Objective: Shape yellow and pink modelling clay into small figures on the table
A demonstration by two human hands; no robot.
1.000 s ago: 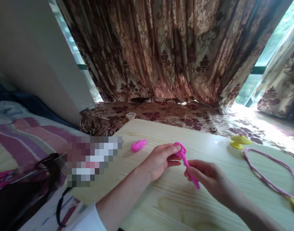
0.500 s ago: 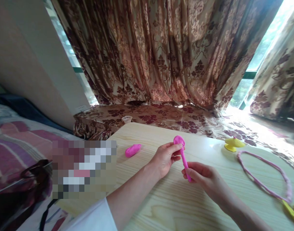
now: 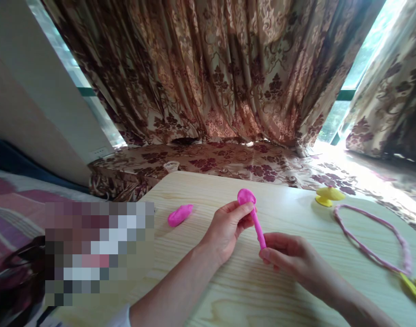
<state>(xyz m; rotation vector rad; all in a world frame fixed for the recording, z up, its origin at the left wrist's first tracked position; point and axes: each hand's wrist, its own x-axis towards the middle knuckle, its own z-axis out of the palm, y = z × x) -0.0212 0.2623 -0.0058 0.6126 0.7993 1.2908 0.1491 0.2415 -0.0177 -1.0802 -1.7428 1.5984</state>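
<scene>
A bright pink spoon shape, seemingly of modelling clay [image 3: 258,227], is held tilted above the table between both hands. My left hand [image 3: 228,227] pinches it just below its round, flattened head. At the lower end of the thin stem, my right hand [image 3: 289,254] has its thumb and fingers closed on the tip, which they hide. To the left on the table lies a lump of the same pink clay [image 3: 180,215], tapered at one end.
The pale wooden table [image 3: 208,290] carries a yellow footed piece [image 3: 329,195], a twisted pink loop [image 3: 364,260] and yellow-handled pieces [image 3: 414,290] at the right. Behind stands a small clear cup [image 3: 171,166] on the patterned ledge. A blurred-out patch covers the left.
The view has shifted slightly. My right hand's fingers have slid to cover the stem's lower tip, which stuck out below them before. The left hand keeps its pinch under the head.
</scene>
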